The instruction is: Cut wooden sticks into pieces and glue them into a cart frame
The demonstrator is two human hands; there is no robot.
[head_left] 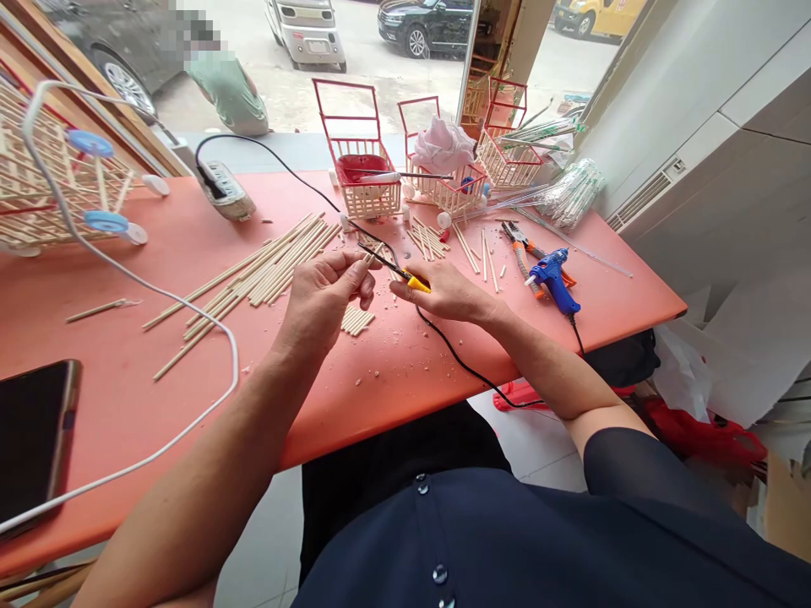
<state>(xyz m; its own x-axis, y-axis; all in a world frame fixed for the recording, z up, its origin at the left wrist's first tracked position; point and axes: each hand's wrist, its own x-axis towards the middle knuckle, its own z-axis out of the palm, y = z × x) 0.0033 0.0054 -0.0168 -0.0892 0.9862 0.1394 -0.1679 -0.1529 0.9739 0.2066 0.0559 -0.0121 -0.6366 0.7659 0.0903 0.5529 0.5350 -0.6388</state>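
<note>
My left hand (326, 295) hovers over the salmon-coloured table (380, 371), fingers pinched round a thin wooden stick (355, 263). My right hand (443, 291) grips a slim black corded tool with a yellow collar (415, 283); its tip points left towards the stick at my left fingertips. The tool's black cable (456, 359) runs off the table's front edge. A small bundle of short cut sticks (356, 320) lies just under my left hand. A long spread of wooden sticks (253, 274) lies to the left.
A blue glue gun (556, 280) and orange-handled pliers (523, 249) lie to the right. Small stick-built carts (371, 181) stand at the back, another cart (44, 181) far left. A power strip (225, 190), a white cable (190, 312) and a dark phone (35, 435) occupy the left. A person (228, 84) is outside.
</note>
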